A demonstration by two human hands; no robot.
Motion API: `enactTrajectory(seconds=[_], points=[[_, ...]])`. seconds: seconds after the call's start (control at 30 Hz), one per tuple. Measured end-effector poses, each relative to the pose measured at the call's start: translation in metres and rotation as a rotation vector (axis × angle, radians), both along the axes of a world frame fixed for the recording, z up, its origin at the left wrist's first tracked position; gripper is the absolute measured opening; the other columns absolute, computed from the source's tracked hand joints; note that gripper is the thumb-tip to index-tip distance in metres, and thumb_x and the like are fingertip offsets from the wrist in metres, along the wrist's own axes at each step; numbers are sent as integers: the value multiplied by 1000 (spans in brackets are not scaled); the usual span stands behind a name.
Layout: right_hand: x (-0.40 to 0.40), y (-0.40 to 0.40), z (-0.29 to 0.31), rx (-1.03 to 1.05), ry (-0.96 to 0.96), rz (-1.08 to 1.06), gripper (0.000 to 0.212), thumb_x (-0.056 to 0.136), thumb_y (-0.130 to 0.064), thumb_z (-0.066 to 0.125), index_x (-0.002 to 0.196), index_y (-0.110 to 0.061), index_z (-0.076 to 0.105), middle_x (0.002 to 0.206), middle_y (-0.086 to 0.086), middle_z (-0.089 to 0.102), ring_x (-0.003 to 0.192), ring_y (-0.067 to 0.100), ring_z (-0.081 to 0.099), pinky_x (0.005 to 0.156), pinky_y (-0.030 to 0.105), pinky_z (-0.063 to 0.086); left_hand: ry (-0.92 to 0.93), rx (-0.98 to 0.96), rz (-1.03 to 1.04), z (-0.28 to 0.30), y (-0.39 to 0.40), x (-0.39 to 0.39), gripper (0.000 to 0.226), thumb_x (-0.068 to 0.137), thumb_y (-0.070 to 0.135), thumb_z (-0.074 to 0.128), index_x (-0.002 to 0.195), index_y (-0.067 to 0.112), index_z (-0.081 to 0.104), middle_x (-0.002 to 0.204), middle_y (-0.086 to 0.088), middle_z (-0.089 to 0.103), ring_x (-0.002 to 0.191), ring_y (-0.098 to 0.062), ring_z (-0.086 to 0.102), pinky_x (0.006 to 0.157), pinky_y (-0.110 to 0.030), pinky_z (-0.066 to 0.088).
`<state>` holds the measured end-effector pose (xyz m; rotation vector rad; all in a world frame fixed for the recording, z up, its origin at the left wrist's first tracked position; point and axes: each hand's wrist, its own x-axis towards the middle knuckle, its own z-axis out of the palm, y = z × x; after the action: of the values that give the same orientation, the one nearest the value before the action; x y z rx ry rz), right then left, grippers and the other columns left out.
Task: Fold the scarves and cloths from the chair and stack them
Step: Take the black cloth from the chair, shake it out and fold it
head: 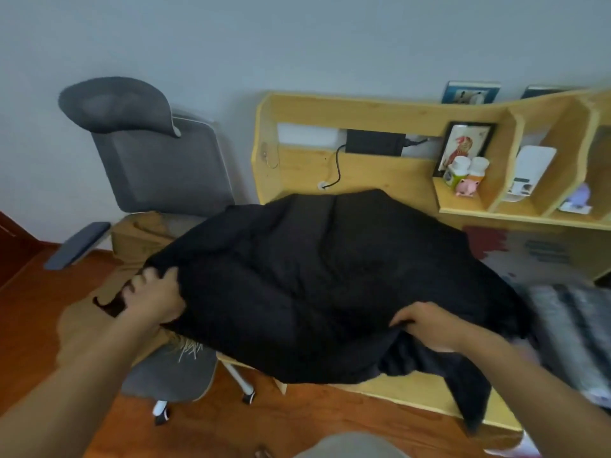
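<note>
A large black cloth (317,276) billows over the wooden desk (413,396) and hides most of the desktop. My left hand (155,295) grips its left edge, out over the chair seat. My right hand (426,322) grips the near edge further right, where the fabric bunches and a corner hangs down past the desk front. A tan fringed scarf (139,239) lies on the seat of the grey office chair (158,166) at the left. Blurred striped fabric (568,325) lies on the desk at the right.
The desk's shelf unit (496,193) at the back holds a framed picture, two bottles, a pink figure and a white device. A black box with a cable sits in the back panel. Wooden floor lies below; the chair's wheeled base stands close to the desk's left corner.
</note>
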<state>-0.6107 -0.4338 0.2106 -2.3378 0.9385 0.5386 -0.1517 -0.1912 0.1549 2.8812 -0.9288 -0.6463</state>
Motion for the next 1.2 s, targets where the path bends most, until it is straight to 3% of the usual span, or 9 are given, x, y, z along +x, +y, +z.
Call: enactTrajectory(seconds=[0.13, 0.33, 0.47, 0.67, 0.83, 0.9, 1.0, 1.07, 1.2], points=[[44, 34, 7, -70, -326, -83, 35, 96, -10, 44, 92, -40, 62, 95, -14, 65, 85, 7, 61, 75, 30, 50, 577, -205, -407, 55, -61, -228, 116, 78, 64, 73, 163, 35, 0, 165, 4, 20, 151, -19, 22, 122, -41, 27], [58, 45, 31, -273, -699, -237, 23, 95, -15, 60, 114, -28, 58, 101, -12, 63, 91, 6, 59, 79, 27, 48, 136, -637, -375, 90, -98, -265, 21, 101, 21, 53, 120, 25, 61, 102, -1, 71, 96, -27, 67, 78, -43, 53], [48, 33, 20, -476, -395, -1, 30, 91, -13, 63, 118, -26, 63, 105, -5, 56, 95, 23, 63, 82, 38, 54, -41, -599, -524, 138, -83, -223, 20, 98, 12, 52, 110, 26, 60, 83, 3, 67, 75, -24, 65, 67, -43, 53], [-8, -56, 42, -739, -197, -611, 22, 86, -8, 58, 101, -11, 73, 105, 13, 54, 92, 42, 63, 81, 45, 56, -293, -546, -514, 163, -51, -167, 20, 98, 20, 51, 112, 31, 60, 88, -5, 71, 81, -35, 66, 67, -44, 53], [-68, -103, 79, -758, -278, -1128, 27, 91, -5, 58, 115, 6, 65, 125, 26, 52, 109, 50, 58, 93, 50, 48, -328, -562, 20, 172, -35, -88, 17, 98, 17, 44, 105, 26, 58, 106, -20, 66, 91, -44, 61, 75, -47, 51], [-66, -109, 100, -743, -384, -1237, 28, 94, -5, 53, 119, 5, 63, 130, 27, 50, 112, 49, 56, 96, 50, 45, -384, -395, 153, 170, -43, -82, 30, 97, 19, 49, 126, 18, 56, 123, -27, 56, 110, -48, 54, 88, -52, 48], [-38, -106, 135, -749, -693, -1106, 38, 90, -7, 46, 121, -11, 68, 122, 21, 60, 106, 42, 60, 90, 40, 46, -300, -262, -153, 177, -92, -149, 89, 91, 46, 68, 160, 25, 16, 152, -22, 36, 138, -43, 35, 112, -55, 36], [-13, -96, 163, -654, -838, -954, 51, 86, 4, 44, 124, -18, 70, 121, 12, 67, 113, 30, 61, 96, 29, 46, 22, -396, -419, 182, -139, -222, 112, 85, 58, 72, 162, 31, -4, 163, -11, 25, 149, -34, 25, 120, -54, 30], [8, -64, 224, -616, -866, -601, 50, 83, 8, 47, 113, -20, 75, 101, -6, 67, 100, 11, 58, 81, 9, 34, 313, -673, -527, 194, -209, -315, 95, 85, 60, 69, 159, 37, 13, 151, -2, 47, 138, -28, 46, 106, -52, 47]])
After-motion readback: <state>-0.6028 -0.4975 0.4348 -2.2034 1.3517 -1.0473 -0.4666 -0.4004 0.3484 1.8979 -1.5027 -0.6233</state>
